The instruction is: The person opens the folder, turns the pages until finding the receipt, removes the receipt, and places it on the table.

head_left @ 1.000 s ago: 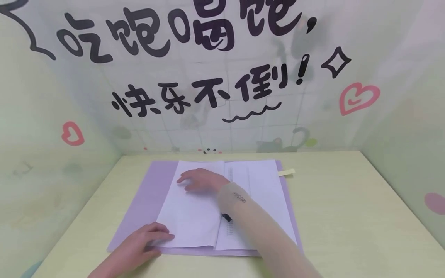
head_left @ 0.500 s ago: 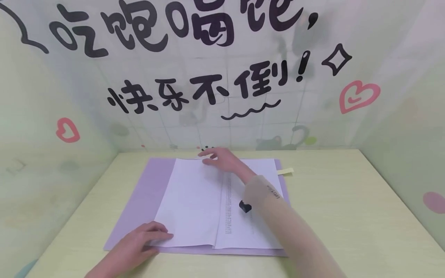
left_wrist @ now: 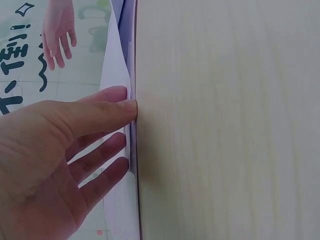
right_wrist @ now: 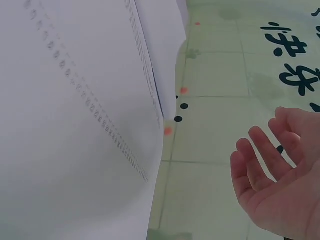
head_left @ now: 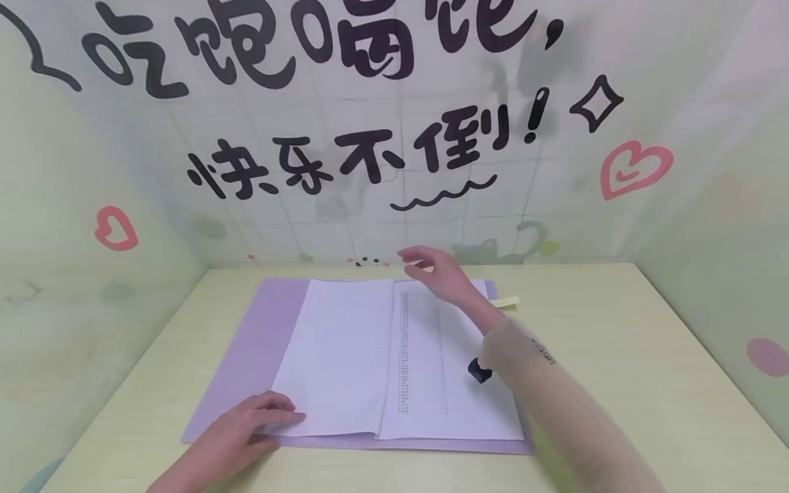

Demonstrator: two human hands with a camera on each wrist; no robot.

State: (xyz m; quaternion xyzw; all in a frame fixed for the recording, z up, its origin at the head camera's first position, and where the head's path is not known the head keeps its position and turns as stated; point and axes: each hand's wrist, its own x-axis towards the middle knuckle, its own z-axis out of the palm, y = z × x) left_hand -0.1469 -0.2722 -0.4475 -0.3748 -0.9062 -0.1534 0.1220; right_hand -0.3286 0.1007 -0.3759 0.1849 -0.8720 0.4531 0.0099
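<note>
Left grip rests with fingers extended on the near-left corner of a blank left page, its thumb at the near edge of a purple folder spread flat on the table. Right grip, empty with fingers loosely bent, hangs over the far part of a right page printed with columns of small type; the right wrist view shows it apart from the paper. Along its near edge, the left page stands slightly off the purple cover, which shows as a wide band at left and a thin strip in front. Room to move is widest to the right, where pale tabletop stretches toward the side wall; a narrower stretch lies to the left, and the folder's far edge sits just short of the back wall. A beige sleeve crosses the right page's outer side, with a small dark object beside its cuff, while a pale yellow tab sticks out past the folder's right edge. Dark lettering and a pink heart decorate the walls.
</note>
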